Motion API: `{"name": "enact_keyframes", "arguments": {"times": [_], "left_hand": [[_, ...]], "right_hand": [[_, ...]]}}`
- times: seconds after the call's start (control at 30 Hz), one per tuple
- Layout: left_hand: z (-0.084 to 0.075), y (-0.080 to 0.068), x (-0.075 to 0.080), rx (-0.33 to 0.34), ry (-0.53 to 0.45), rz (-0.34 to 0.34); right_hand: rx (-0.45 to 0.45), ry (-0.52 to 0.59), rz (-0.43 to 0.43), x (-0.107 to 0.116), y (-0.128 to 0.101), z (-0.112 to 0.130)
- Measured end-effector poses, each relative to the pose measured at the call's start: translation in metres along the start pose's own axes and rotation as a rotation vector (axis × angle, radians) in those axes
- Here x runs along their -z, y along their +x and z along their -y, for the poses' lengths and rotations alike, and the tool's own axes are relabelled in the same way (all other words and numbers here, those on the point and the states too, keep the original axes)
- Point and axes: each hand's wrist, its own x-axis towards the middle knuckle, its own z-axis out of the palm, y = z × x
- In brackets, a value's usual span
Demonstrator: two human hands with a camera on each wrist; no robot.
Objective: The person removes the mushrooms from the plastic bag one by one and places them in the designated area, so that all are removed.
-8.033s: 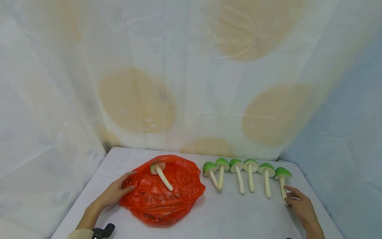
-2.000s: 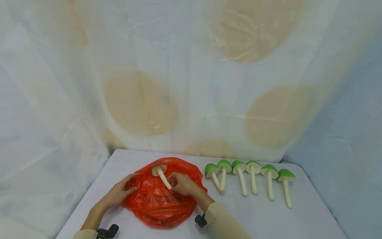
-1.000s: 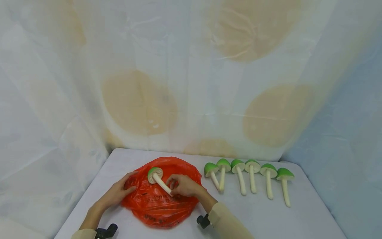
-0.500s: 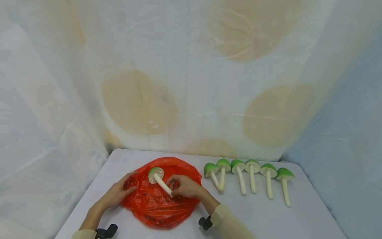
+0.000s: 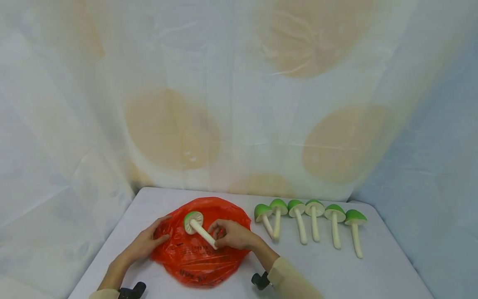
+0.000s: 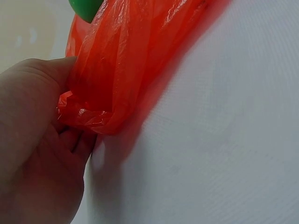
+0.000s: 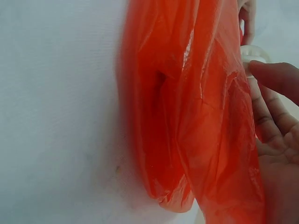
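Note:
A red plastic bag (image 5: 201,265) lies puffed and crumpled on the left half of the table. At its left edge my left hand (image 5: 145,243) grips the plastic, thumb above and fingers below, as the left wrist view shows on the bag (image 6: 126,60). A green-capped artificial mushroom (image 5: 201,232) is over the bag, its cap up and to the left. My right hand (image 5: 235,235) pinches the lower end of its pale stem. In the right wrist view, bag plastic hides part of that hand (image 7: 280,121) and most of the mushroom.
Several similar mushrooms (image 5: 335,230) lie in a row to the right of the bag, caps toward the back. The white table (image 5: 310,274) ends at a draped pale curtain (image 5: 239,124) behind. Black cameras (image 5: 260,281) sit on both wrists.
My right hand has gone from the far-right mushroom to the one on the bag and holds its stem. That mushroom has turned slightly and shifted toward me. My left hand stays at the bag.

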Motion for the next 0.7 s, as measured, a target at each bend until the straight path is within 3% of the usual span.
{"name": "enact_keyframes", "arguments": {"times": [0.43, 0.7], "left_hand": [[0.0, -0.001, -0.002, -0.007, -0.01, 0.007], [0.002, 0.001, -0.001, 0.0, -0.015, 0.0]], "right_hand": [[0.01, -0.002, 0.117, 0.005, -0.012, 0.001], [0.012, 0.002, 0.072, 0.011, -0.016, 0.0]]}}
